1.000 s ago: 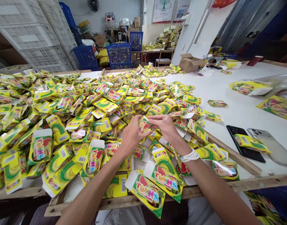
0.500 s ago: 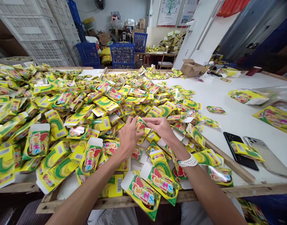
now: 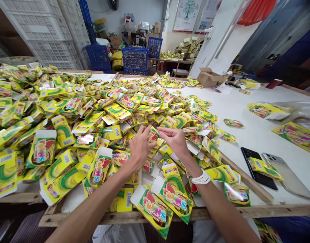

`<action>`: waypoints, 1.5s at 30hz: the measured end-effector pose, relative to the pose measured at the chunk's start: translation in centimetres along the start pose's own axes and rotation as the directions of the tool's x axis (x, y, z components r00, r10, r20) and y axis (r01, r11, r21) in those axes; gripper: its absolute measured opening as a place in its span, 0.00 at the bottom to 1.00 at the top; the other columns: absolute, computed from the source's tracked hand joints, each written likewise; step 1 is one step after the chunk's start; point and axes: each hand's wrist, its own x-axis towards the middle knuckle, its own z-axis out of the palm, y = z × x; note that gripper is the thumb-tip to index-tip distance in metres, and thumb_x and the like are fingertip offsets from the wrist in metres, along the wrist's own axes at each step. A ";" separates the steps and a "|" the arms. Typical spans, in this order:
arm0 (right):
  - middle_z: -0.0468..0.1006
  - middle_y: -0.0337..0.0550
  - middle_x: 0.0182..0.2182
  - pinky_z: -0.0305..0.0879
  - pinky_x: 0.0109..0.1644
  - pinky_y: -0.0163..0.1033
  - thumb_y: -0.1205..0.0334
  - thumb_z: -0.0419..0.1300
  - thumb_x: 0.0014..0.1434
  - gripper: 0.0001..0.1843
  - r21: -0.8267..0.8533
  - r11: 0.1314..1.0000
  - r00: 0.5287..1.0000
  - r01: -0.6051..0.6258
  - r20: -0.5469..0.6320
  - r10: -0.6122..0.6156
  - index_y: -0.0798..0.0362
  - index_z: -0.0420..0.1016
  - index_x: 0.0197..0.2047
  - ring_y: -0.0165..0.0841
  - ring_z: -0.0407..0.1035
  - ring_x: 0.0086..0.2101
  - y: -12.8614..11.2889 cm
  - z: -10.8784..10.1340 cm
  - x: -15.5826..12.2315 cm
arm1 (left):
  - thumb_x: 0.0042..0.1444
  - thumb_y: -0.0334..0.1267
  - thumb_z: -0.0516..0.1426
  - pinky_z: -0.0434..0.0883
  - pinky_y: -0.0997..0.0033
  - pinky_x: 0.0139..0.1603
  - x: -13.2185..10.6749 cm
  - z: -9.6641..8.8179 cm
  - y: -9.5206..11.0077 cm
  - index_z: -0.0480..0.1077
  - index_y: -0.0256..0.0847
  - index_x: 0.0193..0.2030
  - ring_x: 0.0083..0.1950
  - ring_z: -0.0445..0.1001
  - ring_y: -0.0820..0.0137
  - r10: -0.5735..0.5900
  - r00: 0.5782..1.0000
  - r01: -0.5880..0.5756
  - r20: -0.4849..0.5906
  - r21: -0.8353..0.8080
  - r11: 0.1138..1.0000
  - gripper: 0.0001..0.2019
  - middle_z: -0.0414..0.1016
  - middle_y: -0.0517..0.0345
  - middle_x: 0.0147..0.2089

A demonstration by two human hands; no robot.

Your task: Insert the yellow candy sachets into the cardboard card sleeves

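My left hand [image 3: 139, 145] grips a small yellow-green candy box [image 3: 153, 135] with a watermelon picture, fingers behind it and thumb along its lower side. At the box's upper right edge, the thumb and fingers of my right hand [image 3: 175, 140] are pinched together; the exact contact is partly hidden. A white beaded bracelet [image 3: 201, 177] circles the right wrist. Under and around both hands lie many similar boxes. Two flat ones with raised white flaps, a front box [image 3: 155, 210] and another box [image 3: 177, 197], lie between my forearms, the front one jutting over the table edge.
A large heap of boxes [image 3: 69, 104] covers the left and middle of the white table [image 3: 228, 101]. On the right, a wooden strip [image 3: 248, 179] lies beside a black phone [image 3: 256, 170] and a pale phone [image 3: 288, 175]. Farther back stand a cardboard box [image 3: 209, 77] and blue crates [image 3: 135, 59].
The camera view has shifted slightly. Both hands stay at the same box in nearly the same pose, with the right fingers moving only a little at its edge.
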 end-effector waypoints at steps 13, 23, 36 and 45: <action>0.89 0.47 0.44 0.83 0.52 0.52 0.55 0.68 0.57 0.22 -0.121 0.989 0.995 0.080 0.074 -0.071 0.51 0.87 0.54 0.50 0.85 0.46 -0.5 0.1 -0.3 | 0.60 0.42 0.67 0.68 0.68 0.34 -0.3 0.1 0.4 0.67 0.51 0.72 0.48 0.83 0.59 0.062 0.996 -0.066 0.056 0.078 0.995 0.33 0.77 0.53 0.58; 0.86 0.49 0.50 0.81 0.56 0.53 0.53 0.73 0.53 0.25 0.017 1.000 0.999 -0.018 0.047 0.017 0.51 0.88 0.53 0.50 0.83 0.50 0.6 1.2 -0.5 | 0.61 0.42 0.67 0.72 0.67 0.37 -0.3 -0.2 0.8 0.63 0.51 0.74 0.49 0.83 0.59 0.028 0.994 -0.044 0.102 0.152 0.987 0.35 0.74 0.51 0.63; 0.87 0.41 0.26 0.79 0.31 0.42 0.55 0.80 0.46 0.23 0.042 0.999 0.984 -0.002 -0.178 0.009 0.54 0.88 0.45 0.37 0.79 0.24 -0.6 -2.0 1.5 | 0.72 0.45 0.57 0.76 0.69 0.49 0.7 1.3 -0.9 0.64 0.50 0.74 0.52 0.79 0.64 0.130 0.962 -0.240 -0.240 -0.519 0.820 0.26 0.73 0.50 0.58; 0.80 0.32 0.21 0.72 0.32 0.38 0.55 0.68 0.67 0.08 0.928 0.332 0.967 0.169 -0.092 -0.236 0.37 0.86 0.48 0.29 0.70 0.18 -5.6 -12.5 -0.6 | 0.73 0.39 0.51 0.77 0.65 0.49 1.0 1.1 -1.4 0.74 0.41 0.58 0.50 0.78 0.64 -0.109 0.953 -0.100 -0.282 -0.633 0.767 0.14 0.77 0.48 0.56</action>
